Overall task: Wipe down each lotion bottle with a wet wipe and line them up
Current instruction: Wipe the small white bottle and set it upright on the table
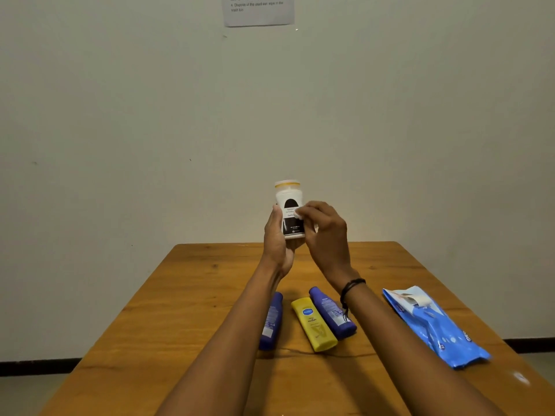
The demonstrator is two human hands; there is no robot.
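White bottle (288, 202): upright in the air above the far edge of the table (180, 310), yellow-banded cap at 12 o'clock, black label facing the camera.
Left hand (277, 235): fingers wrapped round the white bottle's lower body from its 9 o'clock side.
Right hand (326, 232): at the bottle's 3 o'clock, pinching a wet wipe (300, 212) against the label.
Lying bottles: at 6 o'clock of the white bottle, flat on the table; left blue bottle (271, 322) partly behind the forearm, yellow bottle (313, 324) touching the right blue bottle (330, 310).
Wipes pack (435, 325): blue, at 4 o'clock, flat, flap peeled up.
Paper sheet (258, 10): on the wall, 12 o'clock.
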